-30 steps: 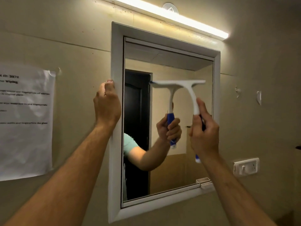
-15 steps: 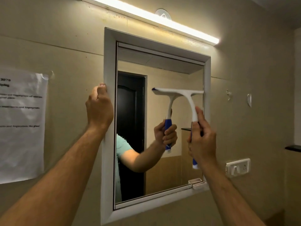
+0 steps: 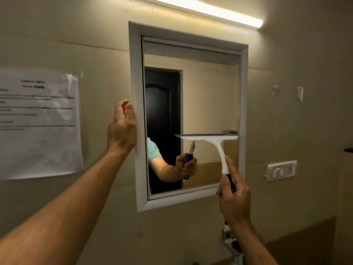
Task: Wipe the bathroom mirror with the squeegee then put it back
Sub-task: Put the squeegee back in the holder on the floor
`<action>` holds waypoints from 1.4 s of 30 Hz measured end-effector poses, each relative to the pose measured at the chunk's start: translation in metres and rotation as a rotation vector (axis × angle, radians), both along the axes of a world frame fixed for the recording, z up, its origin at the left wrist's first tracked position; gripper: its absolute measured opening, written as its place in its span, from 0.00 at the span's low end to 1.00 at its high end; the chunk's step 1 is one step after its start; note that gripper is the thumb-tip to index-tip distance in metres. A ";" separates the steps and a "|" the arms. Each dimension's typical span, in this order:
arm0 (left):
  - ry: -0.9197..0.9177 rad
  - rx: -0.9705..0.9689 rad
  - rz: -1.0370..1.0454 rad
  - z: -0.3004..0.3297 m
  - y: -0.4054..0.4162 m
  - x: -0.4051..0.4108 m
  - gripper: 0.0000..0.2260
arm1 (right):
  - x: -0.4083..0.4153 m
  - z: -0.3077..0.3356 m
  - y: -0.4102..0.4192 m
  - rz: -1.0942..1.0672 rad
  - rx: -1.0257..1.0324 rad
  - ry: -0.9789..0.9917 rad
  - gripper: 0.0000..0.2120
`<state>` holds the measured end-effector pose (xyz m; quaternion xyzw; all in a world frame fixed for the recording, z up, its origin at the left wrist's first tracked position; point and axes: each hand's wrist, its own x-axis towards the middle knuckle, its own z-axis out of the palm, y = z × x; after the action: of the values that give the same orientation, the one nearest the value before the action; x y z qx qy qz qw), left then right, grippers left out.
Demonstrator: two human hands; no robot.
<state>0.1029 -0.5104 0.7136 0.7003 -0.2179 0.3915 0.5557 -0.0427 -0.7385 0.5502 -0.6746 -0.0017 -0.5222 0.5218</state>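
A white-framed mirror (image 3: 136, 73) hangs on the beige wall. My right hand (image 3: 234, 199) grips the blue handle of a white squeegee (image 3: 214, 139), index finger laid along its neck. The blade lies level against the lower right part of the glass, close to the frame's right side. My left hand (image 3: 122, 127) is at the frame's left edge at mid height, fingers loosely bent; whether it still touches the frame is unclear. The glass reflects the squeegee, a forearm and a dark door.
A printed paper sheet (image 3: 38, 123) is taped to the wall on the left. A white switch and socket plate (image 3: 281, 170) and two small wall hooks (image 3: 299, 93) sit right of the mirror. A tube light (image 3: 210, 10) runs above. Tap hardware (image 3: 232, 243) shows below my right wrist.
My right hand has drawn the squeegee down the right side of the glass from upper-middle to the lower part. My left hand has loosened its grip on the frame's left edge.
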 end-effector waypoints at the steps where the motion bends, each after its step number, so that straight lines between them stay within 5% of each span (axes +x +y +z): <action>1: -0.038 0.024 0.034 -0.017 0.007 -0.004 0.21 | 0.000 -0.004 0.012 -0.009 -0.014 0.000 0.25; 7: -0.040 0.286 0.222 -0.097 0.068 -0.026 0.24 | -0.006 -0.013 0.093 -0.024 -0.046 0.000 0.32; 12: 0.039 0.276 0.245 -0.148 0.143 -0.034 0.25 | -0.018 -0.038 0.181 0.025 -0.036 0.009 0.31; 17: 0.122 0.402 0.252 -0.248 0.244 -0.038 0.27 | -0.015 -0.126 0.285 0.057 0.043 0.148 0.31; 23: 0.376 0.655 0.224 -0.396 0.390 -0.044 0.30 | 0.010 -0.263 0.424 0.082 0.302 0.540 0.33; 28: 0.586 0.782 0.190 -0.493 0.474 -0.061 0.31 | 0.019 -0.345 0.501 0.065 0.512 0.864 0.20; 42: 1.168 0.897 0.074 -0.711 0.515 -0.158 0.33 | 0.013 -0.551 0.555 0.132 0.168 1.415 0.11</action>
<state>-0.0550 0.0043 0.0027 0.9616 -0.0017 -0.1532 0.2279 -0.0294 -0.1838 -0.0004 -0.8077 0.3366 0.0750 0.4783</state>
